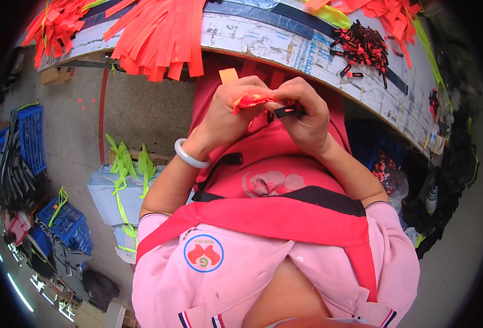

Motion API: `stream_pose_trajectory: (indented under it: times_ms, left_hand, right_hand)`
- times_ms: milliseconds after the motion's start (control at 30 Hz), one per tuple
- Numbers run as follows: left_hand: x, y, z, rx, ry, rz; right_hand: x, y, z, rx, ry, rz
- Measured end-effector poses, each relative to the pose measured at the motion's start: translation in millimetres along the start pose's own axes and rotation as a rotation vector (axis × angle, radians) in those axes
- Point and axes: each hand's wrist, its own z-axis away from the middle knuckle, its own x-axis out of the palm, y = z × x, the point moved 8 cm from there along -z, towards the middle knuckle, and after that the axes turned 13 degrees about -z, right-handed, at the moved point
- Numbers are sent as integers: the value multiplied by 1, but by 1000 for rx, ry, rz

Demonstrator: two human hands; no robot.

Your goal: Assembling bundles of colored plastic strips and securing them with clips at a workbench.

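Both my hands meet in front of my red apron, just off the table's near edge. My left hand (233, 106) is closed on a bunched neon orange fabric strip (248, 101), and a paler orange end (228, 75) sticks out above its fingers. Pinched at the strip's other end, my right hand (306, 115) also grips a small black plastic buckle (285, 111). The fingers partly hide how strip and buckle are joined. Beyond my left hand, a thick bundle of orange strips (162, 38) hangs over the table edge.
On the worn white table (241, 35) lies a heap of black buckles with orange pieces (364, 48) at the right. More orange strips (58, 27) are at the far left. Blue crates (66, 221) and pale panels with lime straps (110, 191) stand on the floor at left.
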Motion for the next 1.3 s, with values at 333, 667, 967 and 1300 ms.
stream_pose_trajectory:
  times_ms: [333, 667, 967, 1300]
  left_hand:
    - [4, -5, -2, -28, 71, -12]
    - [4, 2, -1, 43, 58, -62]
    - [-6, -22, 1, -208, 39, 124]
    - [-8, -57, 9, -340, 248, 530]
  right_hand:
    - [-2, 16, 3, 157, 2, -80]
    - [-1, 22, 9, 211, -42, -115]
    - [-3, 34, 7, 534, -48, -288]
    - [23, 72, 29, 617, -240, -186]
